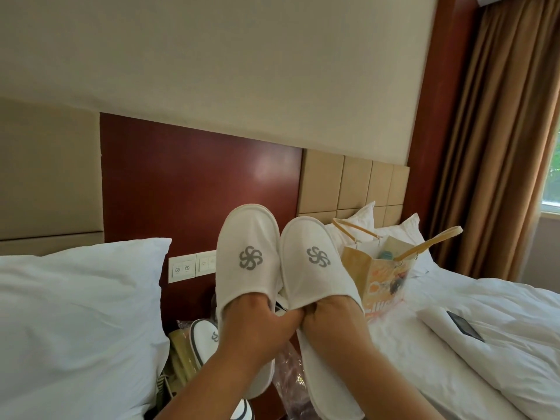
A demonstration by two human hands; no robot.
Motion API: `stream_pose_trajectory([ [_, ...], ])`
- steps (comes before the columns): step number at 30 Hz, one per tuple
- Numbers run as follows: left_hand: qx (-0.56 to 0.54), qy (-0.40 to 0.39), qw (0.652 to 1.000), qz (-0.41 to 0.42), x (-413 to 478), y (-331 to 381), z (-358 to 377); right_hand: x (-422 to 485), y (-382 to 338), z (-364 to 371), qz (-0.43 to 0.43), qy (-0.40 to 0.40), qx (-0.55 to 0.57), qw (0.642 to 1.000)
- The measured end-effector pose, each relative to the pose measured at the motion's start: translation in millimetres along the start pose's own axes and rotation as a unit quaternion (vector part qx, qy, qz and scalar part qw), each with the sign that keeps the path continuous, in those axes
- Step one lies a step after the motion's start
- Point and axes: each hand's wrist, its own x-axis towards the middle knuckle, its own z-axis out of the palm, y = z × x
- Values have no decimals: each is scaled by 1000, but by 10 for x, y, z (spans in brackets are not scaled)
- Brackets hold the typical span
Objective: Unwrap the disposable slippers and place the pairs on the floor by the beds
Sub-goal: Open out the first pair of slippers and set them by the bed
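Observation:
Two white disposable slippers with grey pinwheel logos are held up side by side, toes pointing up. My left hand [257, 325] has its fingers pushed inside the left slipper [247, 256]. Inside the right slipper [318, 262] sit the fingers of my right hand [328, 321]. Both slippers are unwrapped. Below, between the beds, another white slipper [206, 334] with a dark trim lies on the nightstand. Crumpled clear plastic wrap [291, 377] lies beside it.
A bed with a white pillow [75, 313] is on the left. The right bed [454, 344] holds a yellow paper bag [381, 277], pillows and a dark phone [463, 325]. A switch panel [191, 265] sits on the red headboard wall. Brown curtains [500, 147] hang at right.

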Motion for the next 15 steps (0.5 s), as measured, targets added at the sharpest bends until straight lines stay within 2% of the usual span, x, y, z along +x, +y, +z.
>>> stream_pose_trajectory([
  [3, -31, -20, 999, -5, 40, -23, -32, -1, -7, 39, -2, 94, 110, 989],
  [7, -30, -19, 999, 22, 63, -13, -75, -8, 28, 31, -38, 164, 106, 980],
  [13, -12, -4, 1000, 1, 58, -33, -63, -13, -10, 25, 6, 117, 93, 989],
  [15, -6, 2, 1000, -1, 45, -31, -52, -17, -3, 6, 13, 51, 30, 998],
])
